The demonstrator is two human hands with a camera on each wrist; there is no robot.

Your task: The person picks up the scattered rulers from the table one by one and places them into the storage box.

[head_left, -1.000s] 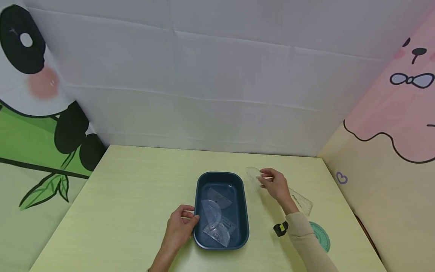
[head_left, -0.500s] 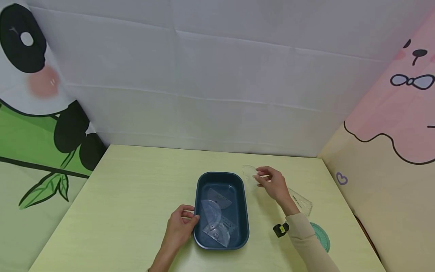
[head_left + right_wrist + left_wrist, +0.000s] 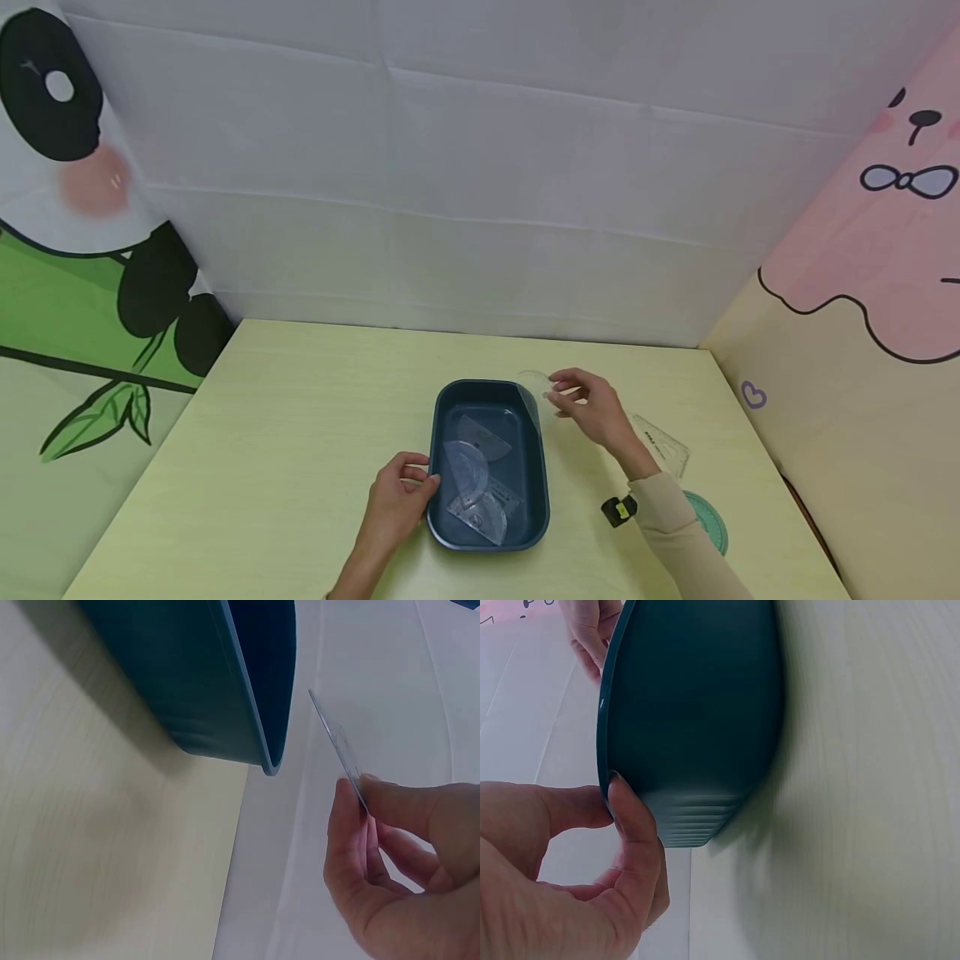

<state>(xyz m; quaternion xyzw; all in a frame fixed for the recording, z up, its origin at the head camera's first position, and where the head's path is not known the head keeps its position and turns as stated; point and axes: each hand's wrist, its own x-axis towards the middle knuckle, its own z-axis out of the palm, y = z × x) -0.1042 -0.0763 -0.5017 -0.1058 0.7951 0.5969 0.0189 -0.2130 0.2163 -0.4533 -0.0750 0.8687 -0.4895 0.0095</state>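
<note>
A deep blue plastic bin [image 3: 531,517] stands on the table, with several clear protractors [image 3: 467,473] and other flat clear pieces [image 3: 483,437] lying inside it. My left hand [image 3: 401,500] pinches the bin's left rim between thumb and fingers; the left wrist view shows this grip on the bin wall [image 3: 697,705] closely. Thumb and fingertips of my right hand [image 3: 592,408] pinch a thin clear protractor [image 3: 339,748] by its edge. It is raised and tilted, its curved far side overlapping the bin's upper right corner in the head view.
Right of the bin lies a clear set square [image 3: 667,446], partly behind my right wrist. A round green piece [image 3: 708,523] is partly hidden by the right sleeve [image 3: 675,521]. A small black device [image 3: 619,510] sits at that wrist. White cloth [image 3: 450,167] hangs behind the table.
My right hand has moved left with the clear protractor, from beside the bin to its upper right corner. The left hand and the bin have stayed in place.
</note>
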